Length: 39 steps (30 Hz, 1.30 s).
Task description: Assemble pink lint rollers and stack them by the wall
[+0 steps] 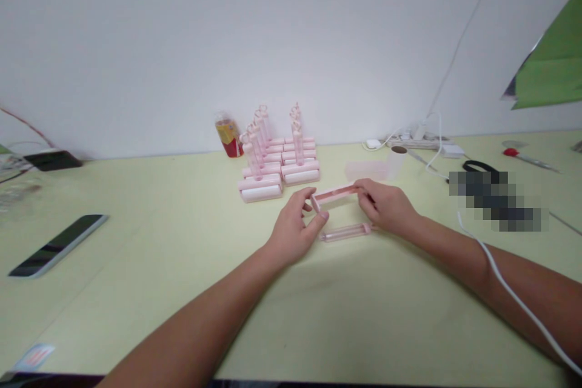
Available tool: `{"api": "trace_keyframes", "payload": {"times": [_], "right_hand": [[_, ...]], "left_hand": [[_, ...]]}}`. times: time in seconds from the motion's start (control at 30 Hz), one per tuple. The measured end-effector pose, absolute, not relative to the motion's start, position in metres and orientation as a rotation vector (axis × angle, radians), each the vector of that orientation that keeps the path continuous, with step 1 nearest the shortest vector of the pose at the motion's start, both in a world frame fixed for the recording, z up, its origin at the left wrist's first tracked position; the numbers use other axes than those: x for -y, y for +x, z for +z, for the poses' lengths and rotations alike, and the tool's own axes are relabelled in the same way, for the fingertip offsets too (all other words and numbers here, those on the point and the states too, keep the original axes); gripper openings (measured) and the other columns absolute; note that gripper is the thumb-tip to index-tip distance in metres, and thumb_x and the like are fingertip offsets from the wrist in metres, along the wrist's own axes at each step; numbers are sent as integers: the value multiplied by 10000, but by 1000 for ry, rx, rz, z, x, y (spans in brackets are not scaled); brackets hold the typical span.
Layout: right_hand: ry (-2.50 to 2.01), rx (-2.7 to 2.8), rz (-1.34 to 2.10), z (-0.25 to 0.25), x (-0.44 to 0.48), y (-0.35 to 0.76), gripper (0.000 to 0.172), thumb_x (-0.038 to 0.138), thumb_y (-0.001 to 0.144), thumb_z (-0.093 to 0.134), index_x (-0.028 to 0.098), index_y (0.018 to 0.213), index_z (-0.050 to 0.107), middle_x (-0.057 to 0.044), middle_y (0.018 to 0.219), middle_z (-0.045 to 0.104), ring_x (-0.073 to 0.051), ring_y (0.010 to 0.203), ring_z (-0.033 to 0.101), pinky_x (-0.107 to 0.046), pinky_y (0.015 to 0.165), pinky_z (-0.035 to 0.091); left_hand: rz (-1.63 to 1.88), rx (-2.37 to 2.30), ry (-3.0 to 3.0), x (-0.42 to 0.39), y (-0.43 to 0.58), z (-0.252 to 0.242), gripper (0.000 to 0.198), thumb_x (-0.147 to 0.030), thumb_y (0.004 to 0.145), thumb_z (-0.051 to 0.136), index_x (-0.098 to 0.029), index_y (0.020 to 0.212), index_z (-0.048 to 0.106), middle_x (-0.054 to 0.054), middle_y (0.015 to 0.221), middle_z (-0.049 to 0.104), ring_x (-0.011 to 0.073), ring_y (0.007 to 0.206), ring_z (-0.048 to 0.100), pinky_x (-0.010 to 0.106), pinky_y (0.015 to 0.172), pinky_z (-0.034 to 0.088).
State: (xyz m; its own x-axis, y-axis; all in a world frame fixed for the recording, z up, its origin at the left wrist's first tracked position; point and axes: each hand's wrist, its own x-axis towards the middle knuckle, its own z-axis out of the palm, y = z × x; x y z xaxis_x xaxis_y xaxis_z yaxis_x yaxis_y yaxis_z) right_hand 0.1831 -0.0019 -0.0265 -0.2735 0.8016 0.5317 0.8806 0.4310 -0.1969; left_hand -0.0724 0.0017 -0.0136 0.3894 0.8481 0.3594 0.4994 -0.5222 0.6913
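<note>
A pink, hollow, rectangular plastic shell (335, 195) is held between my two hands above the table. My left hand (294, 225) grips its left end between thumb and fingers. At the right end, the fingers of my right hand (385, 205) are closed on it. Just below the shell lies a clear pink tube handle (346, 233), near the right hand's wrist side. Behind my hands stand two rows of pink lint rollers (260, 187) with white rolls and upright clear handles.
To the right are a pale pink translucent piece (366, 170) and a white roll (396, 163) with a brown core. A snack packet (229, 137) leans by the wall. A phone (59, 245) lies left. A white cable (513, 291) crosses over my right forearm.
</note>
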Motion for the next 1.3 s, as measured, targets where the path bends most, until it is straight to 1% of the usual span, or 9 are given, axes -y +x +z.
{"api": "trace_keyframes", "payload": {"times": [0.07,0.13,0.3,0.47,0.6,0.8,0.93,1.13,1.3], "right_hand": [[-1484,2082,-244,-25,-8,201,252,243,946,419,181,1087,619,-83,967,721,-211,797,656,-289,679,404],[-1607,2019,-294,-25,-17,220,274,271,956,412,177,1076,639,-86,927,729,-215,741,648,-297,646,384],[-1818,2007,-368,-32,-33,249,295,335,957,420,193,1022,671,-73,807,727,-239,716,645,-305,612,338],[-1955,2042,-287,-36,-36,255,297,368,947,446,204,1017,683,-78,846,741,-238,745,652,-300,611,330],[-2059,2079,-237,-35,-35,257,282,364,939,466,208,1009,691,-93,888,743,-244,773,652,-303,620,338],[-2137,2141,-185,-33,-34,258,309,349,943,450,192,1011,707,-129,924,742,-259,818,657,-309,643,365],[-2138,2170,-154,-31,-34,258,309,354,926,475,194,995,729,-131,960,749,-257,846,663,-308,670,389],[-2174,2177,-136,-26,-31,255,395,399,941,421,197,957,760,-138,984,750,-265,873,666,-318,683,405],[-2259,2145,-154,-20,-29,252,420,393,933,394,196,936,764,-142,968,750,-271,850,668,-314,642,394]], "left_hand": [[1008,-1174,2110,-5,-76,-15,532,-425,898,567,-185,1361,465,123,1267,593,200,966,590,307,758,486],[1005,-1179,2080,-7,-78,-17,482,-408,903,560,-188,1327,494,113,1231,608,187,937,591,291,720,480],[929,-1168,2125,-9,-79,-21,341,-356,892,576,-176,1181,593,88,1142,652,165,881,612,295,745,484],[895,-1114,2185,-9,-78,-23,227,-311,885,575,-174,1049,651,60,1026,680,147,820,618,282,739,482],[860,-1096,2211,-9,-77,-22,209,-304,887,566,-167,1005,671,48,948,688,138,768,604,268,708,475],[798,-1058,2222,-6,-77,-19,191,-292,885,563,-163,952,687,25,833,685,123,698,574,244,659,447],[749,-1021,2237,-5,-77,-20,189,-294,887,559,-164,925,690,21,820,683,121,686,571,237,643,436],[731,-1000,2245,-5,-78,-19,191,-295,890,550,-166,915,688,19,810,674,122,683,568,234,636,429],[718,-993,2255,-6,-78,-19,191,-293,890,544,-168,915,686,20,815,669,125,689,565,237,647,433]]}}
